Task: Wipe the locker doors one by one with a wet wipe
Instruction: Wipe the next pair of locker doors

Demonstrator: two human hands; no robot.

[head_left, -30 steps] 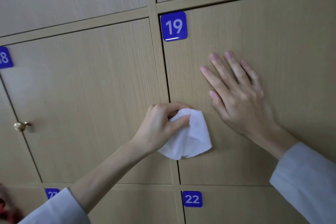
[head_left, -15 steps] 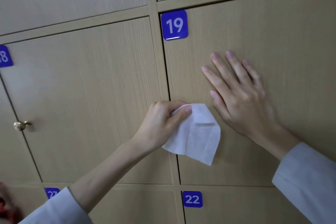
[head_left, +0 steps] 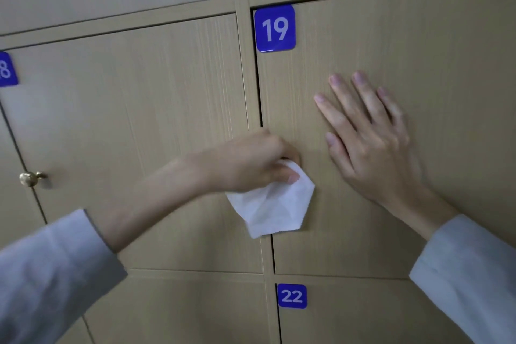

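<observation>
Centre of frame: left hand [head_left: 251, 162] pinches a crumpled white wet wipe [head_left: 275, 209] btwn thumb and curled fingers — most of the wipe hangs loose below the fist, lying over the vertical divider strip [head_left: 252, 109] and the lower left edge of the beige wood-grain locker door marked 19 [head_left: 418, 50]. Hand slightly motion-blurred; can't tell how much of the wipe actually contacts the surface.

Right hand [head_left: 371, 145], right of centre: flat on door 19, fingers straight and slightly spread, palm down, holding nothing. Reads as bracing the door shut.

Step in hand (judgement): wiping door 19 at its left edge. To do it well:
- wipe is bunched, so only a small patch works. Spread it under flat fingers for more contact.
- overlapping passes along the grain, edge to edge, incl. around the blue square number plate "19" [head_left: 275, 28].
- keep the right hand's pressure on so the door doesn't rattle; shift it to reach the patch beneath.

Containers: all lockers in view are closed — contents not visible. Neighbouring beige door w/ small brass knob [head_left: 31, 177] at mid left, its blue plate [head_left: 7, 70] cut off by the frame edge. Blue plate "22" [head_left: 292, 296] at lower centre, on the door below 19.
</observation>
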